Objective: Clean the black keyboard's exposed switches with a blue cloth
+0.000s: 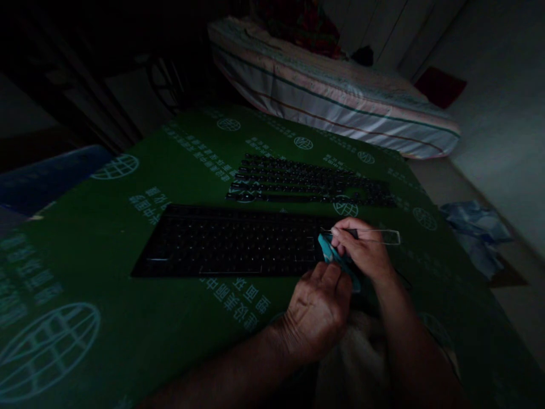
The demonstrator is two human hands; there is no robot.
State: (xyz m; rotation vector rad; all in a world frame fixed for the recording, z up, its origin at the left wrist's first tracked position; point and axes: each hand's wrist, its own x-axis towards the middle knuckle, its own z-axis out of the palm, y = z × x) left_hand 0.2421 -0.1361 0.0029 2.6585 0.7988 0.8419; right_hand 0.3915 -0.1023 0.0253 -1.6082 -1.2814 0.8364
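Note:
A black keyboard base [230,241], its keycaps off, lies across the green table. My left hand [321,307] is closed on a teal cloth [327,248] at the base's right end. Just above it, my right hand [361,247] pinches a wire keycap puller [389,236]; its thin wire loop sticks out to the right, and a finer tip reaches left over the base's right end. The cloth runs between the two hands, partly hidden by my left fingers. Loose black keycaps [285,179] lie in rows behind the base.
The green table [140,324] is printed with white globes and writing. Beyond its far edge stands a bed [298,96] with a striped sheet. Light blue plastic [472,233] lies on the floor at right, and a dark blue object [51,176] is at left. The room is dim.

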